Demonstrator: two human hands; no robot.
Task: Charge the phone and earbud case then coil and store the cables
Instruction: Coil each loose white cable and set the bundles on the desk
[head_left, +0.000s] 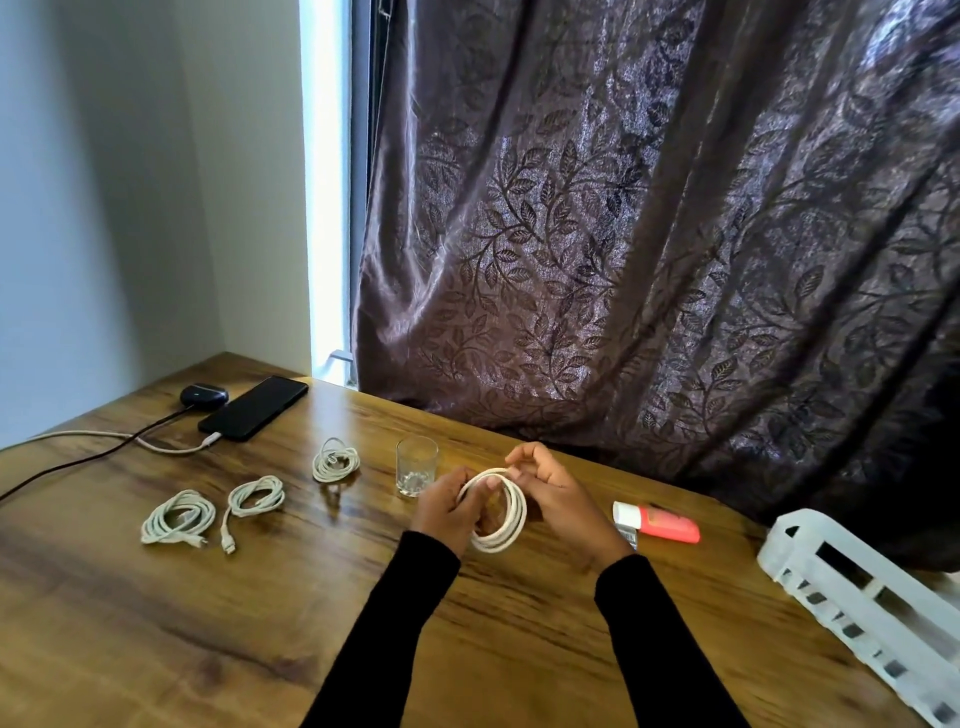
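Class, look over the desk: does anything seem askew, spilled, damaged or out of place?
Nothing is spilled or broken. The white basket hangs over the table's right edge. One coil has a loose tail trailing out, unlike its two neighbours. Both hands hold a fourth coil.

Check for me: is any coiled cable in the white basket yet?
No: the three finished coils lie on the table, a fourth coil is in both hands, and the white basket shows none.
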